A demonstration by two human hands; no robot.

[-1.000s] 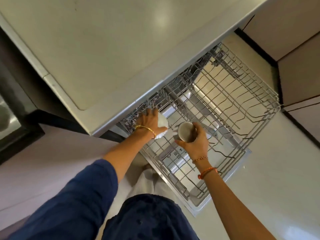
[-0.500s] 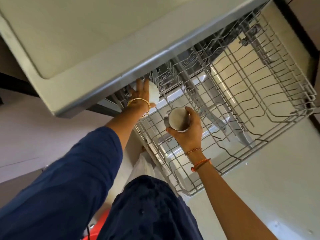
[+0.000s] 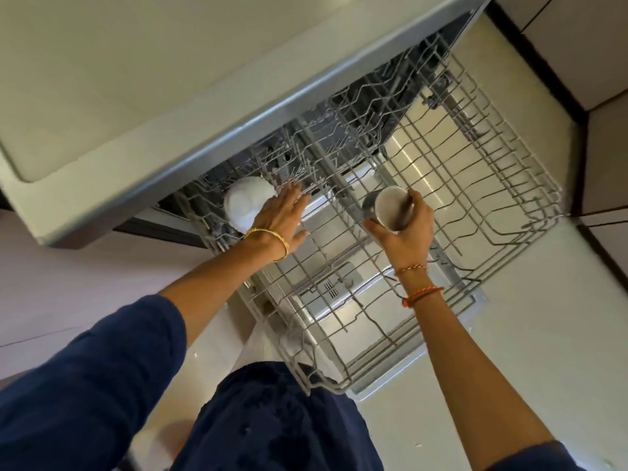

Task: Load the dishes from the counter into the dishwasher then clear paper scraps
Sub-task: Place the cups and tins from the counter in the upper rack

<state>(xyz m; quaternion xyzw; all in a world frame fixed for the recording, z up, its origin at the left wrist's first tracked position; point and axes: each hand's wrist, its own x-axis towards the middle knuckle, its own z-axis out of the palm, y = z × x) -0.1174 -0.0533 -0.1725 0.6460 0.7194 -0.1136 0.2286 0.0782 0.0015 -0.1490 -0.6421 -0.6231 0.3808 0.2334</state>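
A wire dishwasher rack (image 3: 475, 205) is pulled out from under the counter (image 3: 136, 79). A white bowl (image 3: 246, 202) sits upside down at the rack's back left corner. My left hand (image 3: 283, 219) lies flat beside it, fingers spread, its palm against the bowl's right side. My right hand (image 3: 404, 229) holds a cup (image 3: 390, 207) tilted on its side over the middle of the rack, its pale inside facing me. A thin dark utensil seems to lie inside the cup.
The open dishwasher door (image 3: 424, 362) lies below the rack. Pale floor (image 3: 526, 351) spreads to the right, with cabinet fronts (image 3: 594, 62) at the far right. My dark blue clothing (image 3: 272, 419) fills the bottom of the view.
My left hand has let go of the white bowl, which now rests in the rack's back left corner. My right hand has moved the cup a little further back over the rack.
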